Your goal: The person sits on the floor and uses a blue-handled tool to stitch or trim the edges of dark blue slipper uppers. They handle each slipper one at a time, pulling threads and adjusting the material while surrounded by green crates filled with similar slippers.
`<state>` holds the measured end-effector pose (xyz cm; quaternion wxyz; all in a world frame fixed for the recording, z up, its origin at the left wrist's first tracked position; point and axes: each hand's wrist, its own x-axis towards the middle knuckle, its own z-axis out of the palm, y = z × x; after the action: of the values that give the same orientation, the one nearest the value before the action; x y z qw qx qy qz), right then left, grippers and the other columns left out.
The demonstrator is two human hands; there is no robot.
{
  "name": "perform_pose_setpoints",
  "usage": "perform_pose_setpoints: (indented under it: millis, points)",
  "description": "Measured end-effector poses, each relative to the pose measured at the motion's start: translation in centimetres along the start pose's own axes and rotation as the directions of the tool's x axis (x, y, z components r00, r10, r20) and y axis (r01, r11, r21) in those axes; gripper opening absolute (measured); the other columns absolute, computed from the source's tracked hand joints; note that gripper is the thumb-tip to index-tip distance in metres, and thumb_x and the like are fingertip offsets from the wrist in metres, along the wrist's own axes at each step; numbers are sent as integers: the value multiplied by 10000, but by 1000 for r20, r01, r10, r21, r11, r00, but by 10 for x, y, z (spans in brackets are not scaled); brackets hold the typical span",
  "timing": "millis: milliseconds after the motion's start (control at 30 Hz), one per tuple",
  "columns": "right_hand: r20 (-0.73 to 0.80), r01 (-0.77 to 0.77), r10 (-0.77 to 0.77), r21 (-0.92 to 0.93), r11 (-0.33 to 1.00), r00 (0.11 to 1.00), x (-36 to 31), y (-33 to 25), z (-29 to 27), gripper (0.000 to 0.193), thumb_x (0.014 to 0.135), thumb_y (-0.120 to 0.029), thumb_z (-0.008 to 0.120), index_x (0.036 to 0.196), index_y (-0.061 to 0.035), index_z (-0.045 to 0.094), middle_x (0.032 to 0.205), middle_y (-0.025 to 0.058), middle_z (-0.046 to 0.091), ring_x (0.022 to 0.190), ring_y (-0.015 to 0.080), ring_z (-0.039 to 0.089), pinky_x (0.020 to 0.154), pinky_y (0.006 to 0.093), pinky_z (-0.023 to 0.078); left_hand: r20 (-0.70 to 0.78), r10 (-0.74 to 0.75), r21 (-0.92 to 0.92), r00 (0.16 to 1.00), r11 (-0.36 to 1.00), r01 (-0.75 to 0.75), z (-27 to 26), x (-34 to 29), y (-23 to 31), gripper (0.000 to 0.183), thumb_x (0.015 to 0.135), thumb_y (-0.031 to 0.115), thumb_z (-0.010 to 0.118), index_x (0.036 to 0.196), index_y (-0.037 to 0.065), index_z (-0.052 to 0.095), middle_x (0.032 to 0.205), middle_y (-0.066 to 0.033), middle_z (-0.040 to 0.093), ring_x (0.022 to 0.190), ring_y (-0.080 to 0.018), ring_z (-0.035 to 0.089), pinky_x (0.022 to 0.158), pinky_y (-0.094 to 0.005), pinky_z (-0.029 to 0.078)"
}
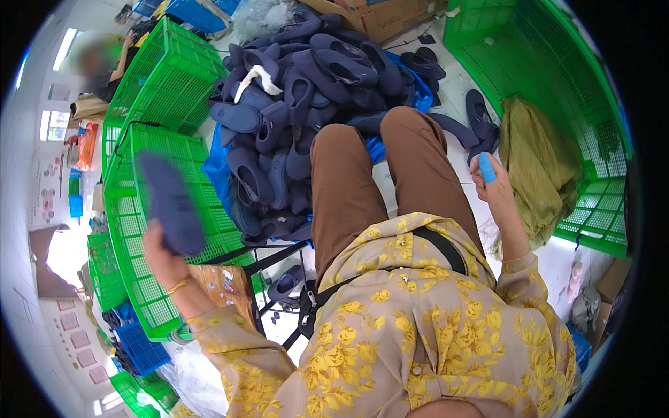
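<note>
My left hand grips a dark navy slip-on shoe near its lower end. The shoe is held up over the left green crate wall and is smeared by motion. My right hand is raised beside my right knee, its fingers curled in and a blue cover on one digit. What those fingers hold, if anything, I cannot make out. In front of my knees lies a heap of similar navy shoes on a blue sheet. A white strip rests on the heap.
A tall green crate stands at the right, with an olive cloth sack against it. Loose shoes lie on the floor beside the sack. Behind the heap is a cardboard box. Another person is at the far left.
</note>
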<state>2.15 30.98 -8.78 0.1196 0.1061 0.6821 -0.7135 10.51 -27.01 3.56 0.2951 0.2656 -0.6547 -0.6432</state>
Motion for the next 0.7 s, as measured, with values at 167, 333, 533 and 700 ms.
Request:
perform_pose_setpoints:
  millis: [167, 333, 533, 700]
  points:
    - [12, 52, -52, 5, 999, 999, 12, -9, 22, 227, 1005, -298, 531, 914, -89, 540, 696, -81, 410, 543, -9, 299, 468, 181, 218, -614, 350, 209, 708, 936, -282, -60, 7, 31, 362, 946, 156, 557, 1211, -90, 539, 1179, -173, 622, 1079, -288, 594, 873, -376, 488]
    - [20, 226, -234, -346, 911, 972, 30, -13, 59, 154, 911, -122, 659, 900, -55, 521, 793, -56, 457, 689, 34, 380, 619, 210, 343, -451, 275, 252, 849, 952, -174, 23, 6, -47, 158, 877, 49, 616, 1034, 39, 606, 1008, -80, 644, 883, -185, 620, 751, -290, 510]
    - [-37, 239, -342, -646, 725, 939, 55, 2, 81, 138, 898, -112, 662, 899, -52, 537, 736, 16, 503, 589, 96, 401, 554, 258, 365, 30, -326, 225, 945, 923, 311, 134, -7, -255, 86, 859, 48, 659, 939, 36, 630, 782, -42, 646, 627, -103, 603, 544, -225, 494]
    - [-59, 212, -527, -873, 439, 848, 59, 16, 77, 114, 893, -100, 659, 910, -38, 566, 759, 109, 563, 603, 251, 514, 592, 319, 439, 46, -783, 317, 621, 601, 734, 147, -42, -403, 125, 942, 116, 585, 994, 24, 652, 809, -64, 679, 604, -110, 602, 520, -234, 502]
